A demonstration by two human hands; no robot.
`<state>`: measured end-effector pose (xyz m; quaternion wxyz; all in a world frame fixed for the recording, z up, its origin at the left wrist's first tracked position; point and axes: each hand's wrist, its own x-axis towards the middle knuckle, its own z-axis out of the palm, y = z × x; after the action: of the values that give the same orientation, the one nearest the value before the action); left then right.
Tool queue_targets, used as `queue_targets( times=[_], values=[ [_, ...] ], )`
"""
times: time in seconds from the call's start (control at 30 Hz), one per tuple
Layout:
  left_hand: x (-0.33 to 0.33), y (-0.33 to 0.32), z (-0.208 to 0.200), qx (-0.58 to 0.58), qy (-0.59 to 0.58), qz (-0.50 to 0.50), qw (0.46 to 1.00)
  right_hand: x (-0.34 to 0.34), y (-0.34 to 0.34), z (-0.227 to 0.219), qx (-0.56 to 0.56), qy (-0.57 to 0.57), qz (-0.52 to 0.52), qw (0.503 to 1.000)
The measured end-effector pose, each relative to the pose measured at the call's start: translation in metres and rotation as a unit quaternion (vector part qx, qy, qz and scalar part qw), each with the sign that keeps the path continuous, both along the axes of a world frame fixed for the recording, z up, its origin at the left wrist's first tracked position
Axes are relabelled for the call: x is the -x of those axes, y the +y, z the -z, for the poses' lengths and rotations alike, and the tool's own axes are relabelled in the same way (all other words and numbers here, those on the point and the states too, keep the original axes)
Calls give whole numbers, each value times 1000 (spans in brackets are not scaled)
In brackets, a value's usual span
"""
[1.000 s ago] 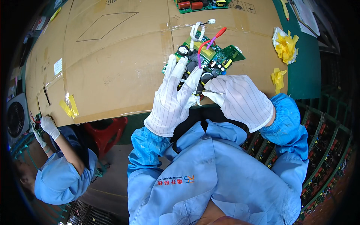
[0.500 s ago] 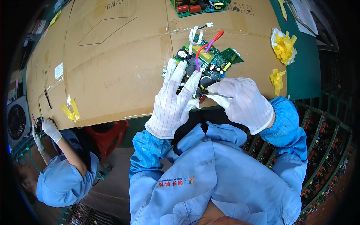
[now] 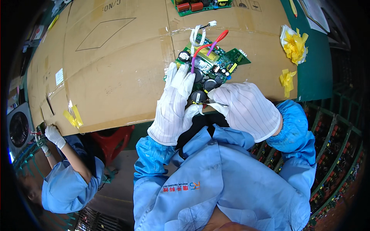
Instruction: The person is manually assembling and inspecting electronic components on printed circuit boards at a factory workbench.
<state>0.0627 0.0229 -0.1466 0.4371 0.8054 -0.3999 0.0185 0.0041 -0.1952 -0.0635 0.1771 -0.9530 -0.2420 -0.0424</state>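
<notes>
A green circuit board crowded with components sits tilted near the table's front edge. My white-gloved left hand grips its left side, fingers along the board and thumb near the front edge. In my gloved right hand are slim metal tweezers, pinched between thumb and fingers. Their tip is beside a round black capacitor at the near end; whether they touch is unclear. A red wire with purple ends loops up from the board. Behind it stands a bundled white cable with a plug.
Cardboard covers the table. Another circuit board lies at the far edge. Yellow tape scraps lie to the right, more tape front left. A co-worker's gloved hand works at far left. Racks of boards stand right.
My left fingers have drawn closer together and shifted slightly left. The red and purple wire leans further left, and the near black capacitor shows more fully. The tweezers stay in my right hand.
</notes>
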Motion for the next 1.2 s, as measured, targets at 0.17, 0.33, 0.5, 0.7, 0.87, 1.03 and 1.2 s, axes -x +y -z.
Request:
queue_targets(
  times=[0.17, 0.33, 0.5, 0.7, 0.87, 1.03, 1.2],
  values=[
    [0, -1, 3, 7, -1, 3, 1000, 0, -1, 7, -2, -11, -9, 1000],
    [0, -1, 4, 7, 2, 1, 1000, -3, 1, 3, -3, 26, 0, 1000],
    [-1, -1, 1, 13, 11, 3, 1000, 2, 0, 9, -27, 3, 33, 999],
    [-1, 0, 1, 7, 15, -1, 1000, 5, 0, 8, -86, -21, 83, 993],
    [0, 0, 0, 10, 25, -2, 1000, 6, -2, 9, -63, 16, 82, 995],
    [-1, 1, 0, 5, 21, -5, 1000, 3, 4, 6, -22, 25, 66, 997],
    [-1, 0, 2, 8, 10, -3, 1000, 3, 4, 1, 28, 57, 50, 997]
  ],
)
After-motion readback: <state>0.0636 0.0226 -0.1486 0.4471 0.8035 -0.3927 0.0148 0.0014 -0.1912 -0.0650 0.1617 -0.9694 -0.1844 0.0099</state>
